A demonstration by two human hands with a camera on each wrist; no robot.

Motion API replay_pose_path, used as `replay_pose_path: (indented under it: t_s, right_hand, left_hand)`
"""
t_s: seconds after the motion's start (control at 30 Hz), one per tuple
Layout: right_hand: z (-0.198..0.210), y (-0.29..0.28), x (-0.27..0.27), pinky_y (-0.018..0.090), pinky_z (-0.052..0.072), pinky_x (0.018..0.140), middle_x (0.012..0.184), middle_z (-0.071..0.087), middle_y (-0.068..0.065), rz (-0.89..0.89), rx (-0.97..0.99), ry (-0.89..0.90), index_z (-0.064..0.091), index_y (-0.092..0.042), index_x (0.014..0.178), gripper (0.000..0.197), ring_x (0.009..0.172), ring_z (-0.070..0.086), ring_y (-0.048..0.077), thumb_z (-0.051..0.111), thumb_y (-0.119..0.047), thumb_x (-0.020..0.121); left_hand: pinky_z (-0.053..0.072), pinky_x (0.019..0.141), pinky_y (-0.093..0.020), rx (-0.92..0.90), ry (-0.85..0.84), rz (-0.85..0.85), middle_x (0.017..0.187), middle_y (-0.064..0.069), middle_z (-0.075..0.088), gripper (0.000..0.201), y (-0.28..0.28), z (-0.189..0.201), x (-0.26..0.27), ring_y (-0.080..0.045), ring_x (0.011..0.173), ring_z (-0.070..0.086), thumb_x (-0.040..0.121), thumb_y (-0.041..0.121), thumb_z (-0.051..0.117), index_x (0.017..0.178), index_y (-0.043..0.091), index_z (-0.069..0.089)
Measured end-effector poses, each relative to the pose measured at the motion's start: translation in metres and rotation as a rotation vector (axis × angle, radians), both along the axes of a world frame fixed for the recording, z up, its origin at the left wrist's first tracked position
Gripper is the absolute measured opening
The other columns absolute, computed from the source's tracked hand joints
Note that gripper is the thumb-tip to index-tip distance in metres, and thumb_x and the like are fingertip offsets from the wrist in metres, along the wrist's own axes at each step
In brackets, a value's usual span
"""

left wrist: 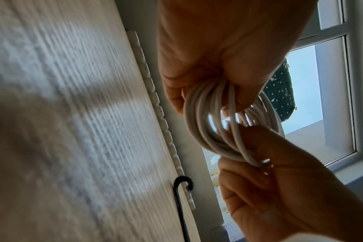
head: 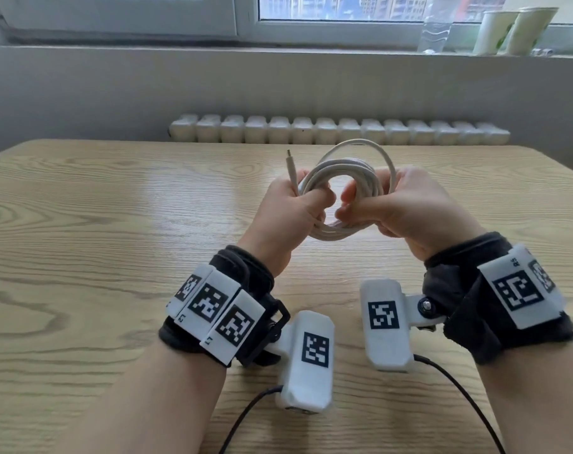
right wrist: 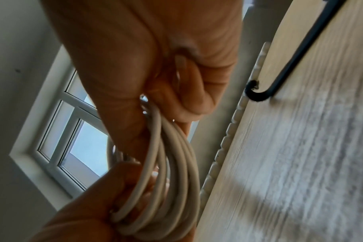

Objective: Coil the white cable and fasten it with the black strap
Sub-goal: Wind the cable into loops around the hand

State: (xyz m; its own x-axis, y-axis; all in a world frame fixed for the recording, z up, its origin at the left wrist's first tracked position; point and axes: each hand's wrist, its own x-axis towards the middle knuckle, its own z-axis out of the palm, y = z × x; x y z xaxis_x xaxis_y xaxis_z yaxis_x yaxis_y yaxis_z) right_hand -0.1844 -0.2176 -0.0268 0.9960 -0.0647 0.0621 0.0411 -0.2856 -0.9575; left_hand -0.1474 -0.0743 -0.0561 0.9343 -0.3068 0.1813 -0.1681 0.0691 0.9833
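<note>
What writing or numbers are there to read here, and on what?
"R5", tiny, probably: white plate on the right wristband.
Left wristband plates: tiny marks, unreadable.
Square codes on both: patterns, no words.
Paper cups: green print, blurred.
White cable: no print visible.

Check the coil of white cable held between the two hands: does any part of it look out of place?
Yes. On the white cable coil, one loop bulges wider than the bundle at the far side, and the plug end sticks up loose beside the left hand. The right hand grips the opposite side.
</note>
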Motion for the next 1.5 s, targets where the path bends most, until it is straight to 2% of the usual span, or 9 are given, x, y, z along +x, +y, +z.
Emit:
replay_pose_path:
  t_s: [0.33,0.5,0.6,0.7,0.97,1.1,1.27,1.37,1.5]
  right_hand:
    - [-0.011,0.007,0.009,0.021,0.027,0.044,0.064,0.046,0.001,0.094,-0.07,0.169,0.054,-0.013,0.082,0.009,0.048,0.038,0.01,0.058,-0.019,0.088]
    - [-0.011,0.005,0.008,0.017,0.038,0.042,0.087,0.06,0.005,0.049,-0.051,-0.144,0.052,-0.022,0.119,0.064,0.05,0.049,0.001,0.073,-0.045,0.064]
    - [-0.01,-0.001,0.009,0.016,0.042,0.043,0.083,0.063,0.003,-0.107,0.136,-0.399,0.062,-0.018,0.106,0.037,0.048,0.053,0.001,0.074,-0.029,0.072]
    - [-0.012,-0.002,0.011,0.02,0.049,0.048,0.065,0.069,0.003,-0.127,0.237,-0.386,0.069,-0.006,0.08,0.007,0.05,0.061,0.011,0.074,-0.005,0.076]
    - [-0.012,-0.003,0.011,0.017,0.05,0.047,0.058,0.065,0.007,-0.052,0.195,-0.069,0.066,-0.002,0.071,0.011,0.048,0.062,0.012,0.076,0.003,0.069]
    - [-0.009,-0.001,0.01,0.016,0.047,0.044,0.071,0.062,0.008,-0.023,0.297,0.007,0.059,-0.003,0.091,0.026,0.046,0.059,0.01,0.067,0.012,0.073]
    - [-0.004,-0.004,0.008,0.016,0.038,0.042,0.094,0.065,0.006,-0.067,0.34,-0.129,0.063,-0.01,0.109,0.037,0.045,0.045,0.005,0.074,-0.006,0.074]
    - [-0.005,0.001,0.005,0.019,0.035,0.041,0.079,0.067,0.008,-0.103,0.249,-0.277,0.072,-0.013,0.092,0.018,0.043,0.042,0.008,0.077,-0.016,0.075]
    - [-0.007,0.004,0.008,0.023,0.05,0.051,0.06,0.066,0.008,-0.111,0.167,-0.359,0.071,-0.006,0.075,0.008,0.047,0.057,0.012,0.079,-0.009,0.072]
  left_hand:
    - [0.042,0.055,-0.016,-0.423,0.295,-0.168,0.054,0.004,0.044,0.014,0.002,0.0,0.002,-0.006,0.049,0.044,0.09,0.001,0.05,0.081,0.008,0.056]
    - [0.04,0.053,-0.016,-0.475,0.393,-0.061,0.049,0.005,0.038,0.021,0.007,0.001,0.009,-0.006,0.043,0.037,0.09,-0.001,0.047,0.073,0.009,0.054]
    - [0.039,0.055,-0.019,-0.383,0.369,-0.005,0.049,0.006,0.041,0.017,0.007,-0.001,0.009,-0.006,0.045,0.038,0.089,-0.002,0.049,0.077,0.009,0.054]
    - [0.042,0.057,-0.02,-0.388,0.382,-0.011,0.052,0.004,0.04,0.016,0.007,-0.001,0.008,-0.007,0.046,0.038,0.09,-0.001,0.049,0.079,0.008,0.056]
    - [0.037,0.042,-0.016,-0.445,0.405,-0.02,0.05,0.006,0.03,0.02,0.011,0.002,0.009,-0.006,0.04,0.029,0.091,0.002,0.049,0.075,0.013,0.051]
    - [0.036,0.044,-0.018,-0.241,0.276,0.053,0.043,0.011,0.033,0.022,0.007,0.0,0.009,-0.005,0.037,0.029,0.09,0.001,0.051,0.072,0.014,0.048]
    - [0.038,0.054,-0.024,-0.079,0.178,0.111,0.049,0.01,0.04,0.018,0.005,-0.001,0.009,-0.005,0.043,0.036,0.088,0.001,0.053,0.077,0.014,0.051]
    - [0.039,0.056,-0.026,-0.009,0.091,0.101,0.059,0.006,0.042,0.018,0.003,0.001,0.007,-0.008,0.05,0.038,0.087,0.0,0.053,0.078,0.016,0.052]
    - [0.038,0.053,-0.025,0.03,0.026,0.072,0.054,0.008,0.042,0.021,0.001,0.0,0.005,-0.008,0.048,0.038,0.084,-0.002,0.054,0.075,0.016,0.052]
